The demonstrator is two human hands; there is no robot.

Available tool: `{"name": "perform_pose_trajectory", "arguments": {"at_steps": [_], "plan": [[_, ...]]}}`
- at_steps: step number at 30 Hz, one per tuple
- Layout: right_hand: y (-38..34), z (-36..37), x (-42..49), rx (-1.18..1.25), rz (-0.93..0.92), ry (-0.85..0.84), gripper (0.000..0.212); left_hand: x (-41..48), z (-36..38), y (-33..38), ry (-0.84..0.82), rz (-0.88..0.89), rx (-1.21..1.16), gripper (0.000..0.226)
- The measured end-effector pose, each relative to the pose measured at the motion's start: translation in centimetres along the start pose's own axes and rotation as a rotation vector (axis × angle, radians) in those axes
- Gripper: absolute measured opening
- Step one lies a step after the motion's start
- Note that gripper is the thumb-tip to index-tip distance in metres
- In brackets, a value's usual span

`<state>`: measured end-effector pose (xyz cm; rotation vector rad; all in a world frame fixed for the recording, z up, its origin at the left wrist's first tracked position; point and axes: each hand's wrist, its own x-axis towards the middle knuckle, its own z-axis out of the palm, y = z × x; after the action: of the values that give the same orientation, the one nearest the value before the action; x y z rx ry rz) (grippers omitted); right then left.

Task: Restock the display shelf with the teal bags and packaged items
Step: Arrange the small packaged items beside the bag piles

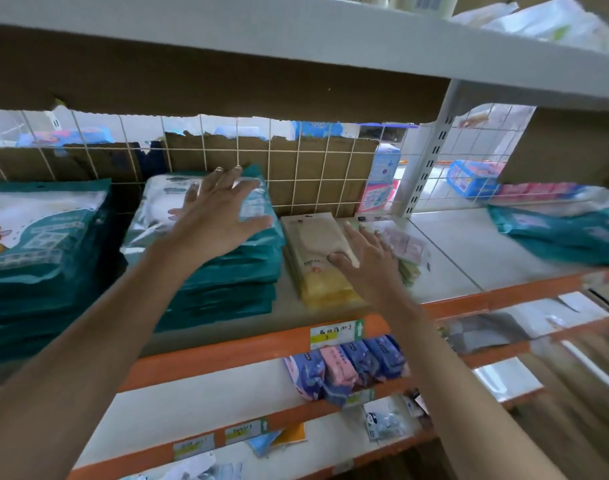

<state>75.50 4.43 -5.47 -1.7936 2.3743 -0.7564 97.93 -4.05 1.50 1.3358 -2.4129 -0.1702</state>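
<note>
A tall stack of teal bags (223, 271) stands in the middle of the display shelf (445, 258). My left hand (220, 216) lies flat on its top bag, fingers spread. Right of it sits a small stack of beige and yellow packaged items (313, 251). My right hand (369, 258) rests on that stack's right side, thumb on top, fingers straight over flat packets (408, 247) beside it. Another teal stack (43, 258) stands at the far left. More teal bags (566, 237) lie on the shelf's right part.
A wire grid backed with cardboard (296, 174) closes the shelf's rear. A white upright post (424, 161) splits the shelf. The upper shelf board (296, 39) hangs low overhead. Lower shelves with orange edges (261, 348) carry small blue and pink packs (344, 368).
</note>
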Motion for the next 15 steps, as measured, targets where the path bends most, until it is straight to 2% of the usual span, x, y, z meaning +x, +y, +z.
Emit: {"name": "perform_pose_trajectory", "arguments": {"at_steps": [8,15], "plan": [[4.2,-1.8,1.1,-0.017,0.003,-0.037,0.065,1.1,1.5,6.4,0.136,0.198,-0.011,0.058],[11.5,-3.7,3.6,0.024,-0.079,-0.057,0.064,2.9,5.9,13.1,0.092,0.119,-0.039,0.057]]}}
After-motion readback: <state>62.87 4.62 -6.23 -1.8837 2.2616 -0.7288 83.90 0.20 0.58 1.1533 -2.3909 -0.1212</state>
